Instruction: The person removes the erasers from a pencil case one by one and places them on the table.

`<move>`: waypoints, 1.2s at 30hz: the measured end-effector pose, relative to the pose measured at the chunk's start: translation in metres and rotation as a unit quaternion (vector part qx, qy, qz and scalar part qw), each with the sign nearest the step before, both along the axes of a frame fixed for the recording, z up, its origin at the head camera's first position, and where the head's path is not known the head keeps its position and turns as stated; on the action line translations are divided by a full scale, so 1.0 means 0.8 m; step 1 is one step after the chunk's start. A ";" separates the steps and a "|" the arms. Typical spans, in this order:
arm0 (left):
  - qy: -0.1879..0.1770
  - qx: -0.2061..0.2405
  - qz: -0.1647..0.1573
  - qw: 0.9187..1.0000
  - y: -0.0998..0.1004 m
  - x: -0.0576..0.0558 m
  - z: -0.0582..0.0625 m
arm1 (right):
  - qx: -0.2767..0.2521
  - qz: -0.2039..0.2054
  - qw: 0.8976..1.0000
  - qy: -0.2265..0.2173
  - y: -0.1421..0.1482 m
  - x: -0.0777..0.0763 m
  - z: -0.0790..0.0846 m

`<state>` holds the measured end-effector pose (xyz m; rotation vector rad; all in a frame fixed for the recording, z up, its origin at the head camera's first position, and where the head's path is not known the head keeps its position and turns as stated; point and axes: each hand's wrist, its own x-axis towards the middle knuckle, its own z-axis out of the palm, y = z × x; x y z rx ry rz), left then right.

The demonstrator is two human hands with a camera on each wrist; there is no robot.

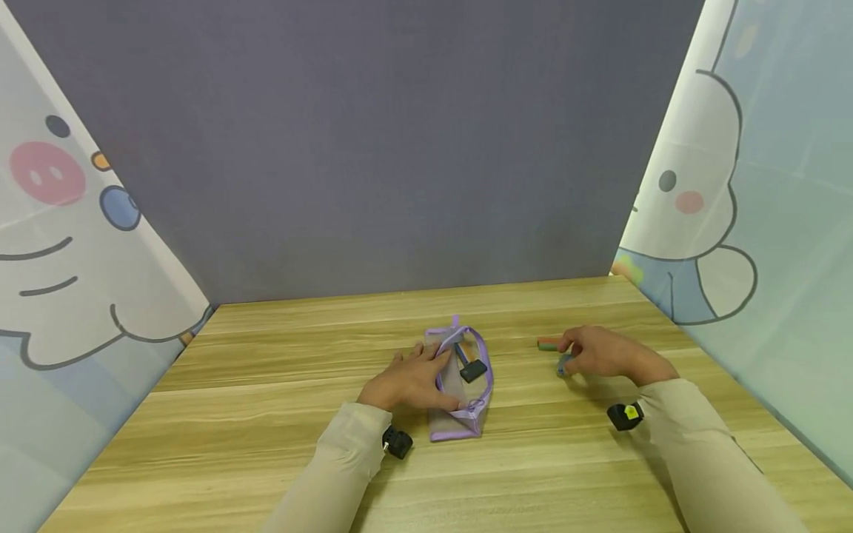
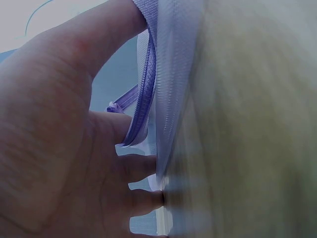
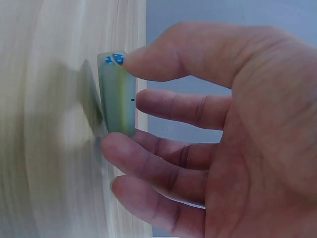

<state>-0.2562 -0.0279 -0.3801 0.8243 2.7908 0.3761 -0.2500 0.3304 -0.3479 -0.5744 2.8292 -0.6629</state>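
My left hand (image 1: 416,379) lies over a mesh pouch (image 1: 436,426) with purple trim, fingers spread toward its far side and thumb at the near end of its mouth. Thumb and index finger pass behind the purple zipper edge (image 2: 143,94) in the left wrist view. Through the gaping mouth show a black block (image 1: 474,371) and a slim blue-and-orange piece (image 1: 464,354). On the right, my right hand (image 1: 603,352) pinches a small pale green block (image 3: 116,94) with a blue patterned end, thumb at one end and fingertips at the other, close over the table.
A short green-and-orange stick (image 1: 548,344) lies just beyond the right fingertips. The wood-grain table (image 1: 266,414) meets a grey panel (image 1: 400,148) at the back. Cartoon-printed curtains (image 1: 786,296) stand at both sides.
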 end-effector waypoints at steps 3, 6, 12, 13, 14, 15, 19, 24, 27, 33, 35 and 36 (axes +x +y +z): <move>0.001 0.000 -0.001 1.000 0.000 0.000 -0.001 | 0.002 0.000 1.000 -0.001 0.001 0.001 0.000; 0.005 0.000 -0.003 1.000 0.000 0.000 -0.002 | 0.002 -0.002 1.000 -0.005 0.002 0.002 0.000; 0.007 -0.001 -0.005 1.000 0.000 -0.001 -0.002 | -0.004 -0.002 1.000 -0.009 0.002 0.002 0.001; 0.007 -0.001 -0.005 1.000 0.000 -0.001 -0.002 | -0.005 -0.002 1.000 -0.010 0.002 0.002 0.001; 0.007 -0.002 -0.005 1.000 0.000 -0.001 -0.002 | -0.005 -0.003 1.000 -0.010 0.002 0.002 0.001; 0.007 -0.002 -0.005 1.000 0.000 -0.001 -0.002 | -0.004 -0.003 1.000 -0.010 0.002 0.002 0.001; 0.007 -0.002 -0.005 1.000 0.000 -0.001 -0.002 | -0.003 -0.005 1.000 -0.009 0.002 0.002 0.001; 0.008 -0.002 -0.007 1.000 -0.001 -0.001 -0.003 | 0.000 -0.005 1.000 -0.006 0.003 0.002 0.001; 0.008 -0.001 -0.006 1.000 -0.001 0.000 -0.003 | -0.002 -0.006 1.000 -0.007 0.003 0.002 0.001; 0.008 -0.001 -0.005 1.000 0.000 0.000 -0.002 | -0.001 -0.007 1.000 -0.006 0.003 0.002 0.001; 0.008 -0.001 -0.004 1.000 0.000 0.000 -0.002 | -0.002 -0.008 1.000 -0.005 0.003 0.002 0.001; 0.008 -0.001 -0.004 1.000 0.001 0.000 -0.002 | -0.002 -0.008 1.000 -0.004 0.004 0.002 0.001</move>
